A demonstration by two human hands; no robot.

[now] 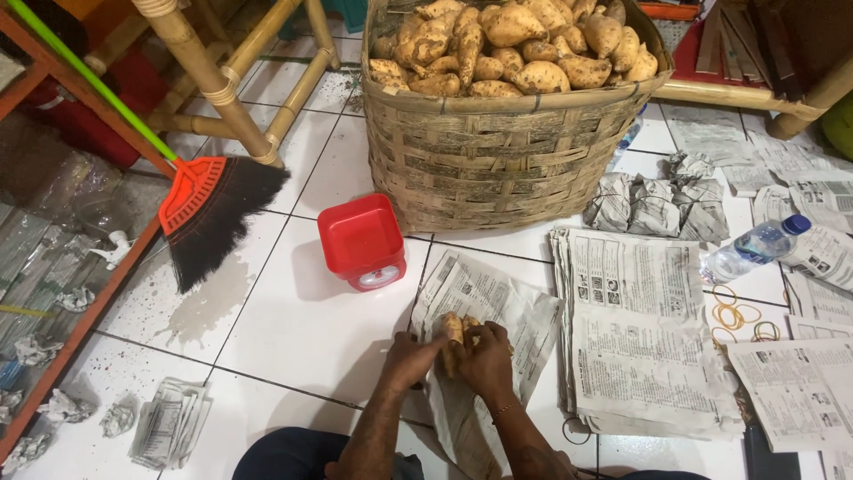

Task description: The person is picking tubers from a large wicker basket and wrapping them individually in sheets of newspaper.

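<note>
- Left hand and right hand are both clamped on a few sweet potatoes, held together over a newspaper sheet on the tiled floor.
- At 11 o'clock, near: a red kitchen scale.
- At 12 o'clock: a woven basket heaped with tubers.
- At 3 o'clock: a newspaper stack.
- At 2 o'clock: wrapped bundles.

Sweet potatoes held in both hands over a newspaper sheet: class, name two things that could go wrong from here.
1. The sweet potatoes sit bunched between the left hand and right hand; one might slip and roll across the tiled floor.
2. The newspaper sheet looks thin and creased, so it may tear.
</note>
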